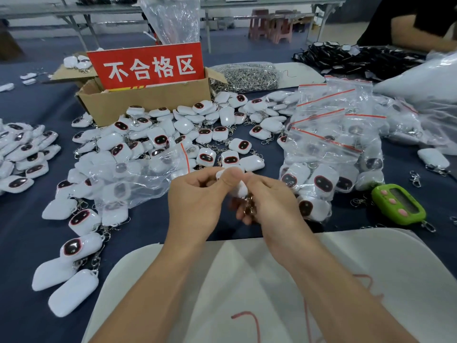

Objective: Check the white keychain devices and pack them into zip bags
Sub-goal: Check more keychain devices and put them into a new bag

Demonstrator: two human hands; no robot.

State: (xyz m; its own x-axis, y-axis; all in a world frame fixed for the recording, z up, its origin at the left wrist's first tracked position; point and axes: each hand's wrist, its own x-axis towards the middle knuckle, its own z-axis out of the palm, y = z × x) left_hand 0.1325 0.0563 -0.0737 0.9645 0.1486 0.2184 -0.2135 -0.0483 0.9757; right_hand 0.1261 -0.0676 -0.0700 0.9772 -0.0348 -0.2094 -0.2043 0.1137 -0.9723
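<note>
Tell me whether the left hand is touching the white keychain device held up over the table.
Touching. The head view shows the left hand pinching the white keychain device, its thumb pressed across the top.

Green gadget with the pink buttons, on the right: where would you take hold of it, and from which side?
Pinch the green gadget across its two long edges, coming down from above. It lies flat and face up on the blue cloth, and both long edges look free. The metal clasp at its near end is small and loose, probably a poorer hold.
</note>
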